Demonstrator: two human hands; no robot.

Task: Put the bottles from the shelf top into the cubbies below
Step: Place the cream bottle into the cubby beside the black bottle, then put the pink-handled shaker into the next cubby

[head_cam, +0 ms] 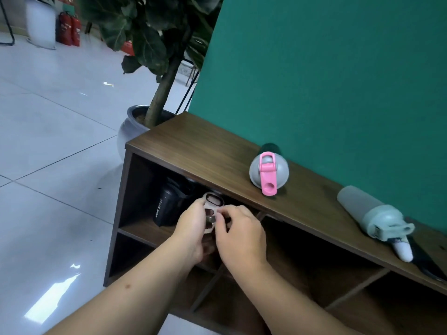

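My left hand [191, 228] and my right hand [239, 235] both grip a beige-lidded bottle [212, 209] in front of the upper left cubby of the brown shelf [193, 146]; its body is hidden behind my fingers. A black sport bottle [167, 206] stands inside that cubby. On the shelf top lie a grey bottle with a pink lid strap [268, 172] and, further right, a pale green bottle [372, 213], both on their sides.
A green wall [326, 81] backs the shelf. A potted tree in a white pot [130, 129] stands at the shelf's left end. A small white object [402, 250] and a dark flat item [428, 264] lie at the right. Lower cubbies are open.
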